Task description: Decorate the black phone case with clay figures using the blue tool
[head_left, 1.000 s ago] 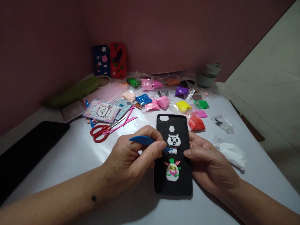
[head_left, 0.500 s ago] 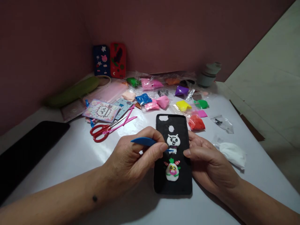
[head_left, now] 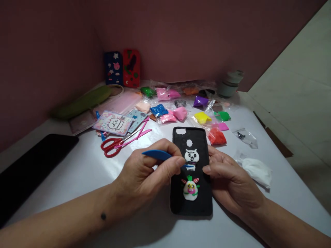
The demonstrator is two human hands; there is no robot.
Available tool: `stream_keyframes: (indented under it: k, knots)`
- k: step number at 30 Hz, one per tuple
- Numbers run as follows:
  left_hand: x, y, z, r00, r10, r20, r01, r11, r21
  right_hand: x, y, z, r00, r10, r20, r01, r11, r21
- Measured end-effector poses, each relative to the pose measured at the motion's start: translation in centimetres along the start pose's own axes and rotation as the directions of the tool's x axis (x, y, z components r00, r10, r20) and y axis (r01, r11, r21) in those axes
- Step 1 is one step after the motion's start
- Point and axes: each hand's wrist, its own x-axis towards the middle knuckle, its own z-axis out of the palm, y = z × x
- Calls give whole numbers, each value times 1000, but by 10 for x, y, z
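Observation:
A black phone case [head_left: 178,203] lies before me, its camera cut-outs at the far end. On it is a white cat-like clay figure [head_left: 191,156] with black markings. Nearer to me sits a white rounded clay figure [head_left: 190,190] with a green top and striped horns. My left hand [head_left: 152,175] pinches a blue clay modelling tool [head_left: 156,154], and its thin tip touches the lower body of the cat-like figure. My right hand [head_left: 227,175] grips the case's right edge, thumb on top; its other fingers are partly hidden behind the edge.
Several bagged clay pieces lie behind the case, among them a yellow one [head_left: 202,117] and a red one [head_left: 217,136]. White bagged clay [head_left: 257,171] is at the right. Red-handled scissors [head_left: 113,147] and cards [head_left: 115,123] lie left. A dark flat slab [head_left: 38,168] occupies the left edge.
The blue tool's broad end has tilted slightly up and left in my left hand, its tip staying at the figure's body. My right hand and the case look nearly unmoved.

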Motion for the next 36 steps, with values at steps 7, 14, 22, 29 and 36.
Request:
stream_keyframes:
  k: [7, 14, 22, 29, 36]
  knots:
    - [10, 0, -7, 985, -170, -20, 160, 956, -247, -2, 1, 1, 999, 2, -39, -4, 998, -64]
    - [14, -7, -10, 968, -250, -26, 226, 913, -340, -2, 1, 1, 996, 20, -85, -25, 999, -48]
    - [15, -7, -10, 953, -302, 0, 285, 901, -327, -3, 0, 3, 996, 20, -83, -25, 998, -61]
    - [16, -8, -11, 939, -344, -19, 320, 890, -325, -4, -1, 5, 994, 35, -103, -44, 995, -85]
    - [19, -13, -11, 919, -389, -66, 348, 878, -328, -4, 0, 5, 999, 18, -26, -20, 999, -42]
